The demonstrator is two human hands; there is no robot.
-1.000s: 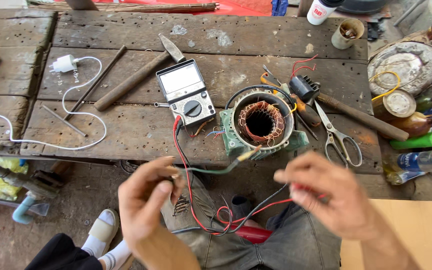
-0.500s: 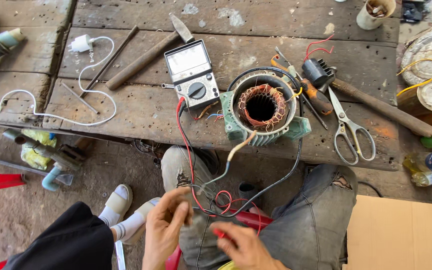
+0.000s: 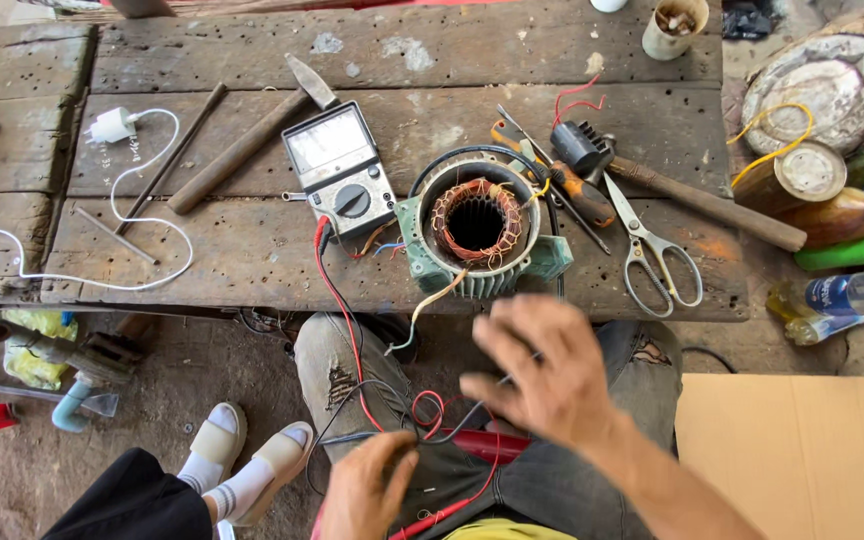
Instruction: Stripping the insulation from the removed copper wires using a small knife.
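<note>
Weathered wooden planks form a workbench (image 3: 202, 250) seen from above, carrying, from left to right, a white charger cable (image 3: 142, 215), a hammer (image 3: 247, 140), an analog multimeter (image 3: 340, 170), a green motor stator (image 3: 477, 225) with exposed copper windings, a screwdriver (image 3: 572, 190) and scissors (image 3: 652, 260). Red and black test leads (image 3: 337, 300) trail from the meter off the bench edge into the seated person's lap, seemingly so the probes stay within reach. There the left hand (image 3: 372, 490) pinches the leads closed between its fingers, low and left of the stator, while the right hand (image 3: 547, 370) hovers open and blurred just below the stator, fingers spread, gripping nothing.
</note>
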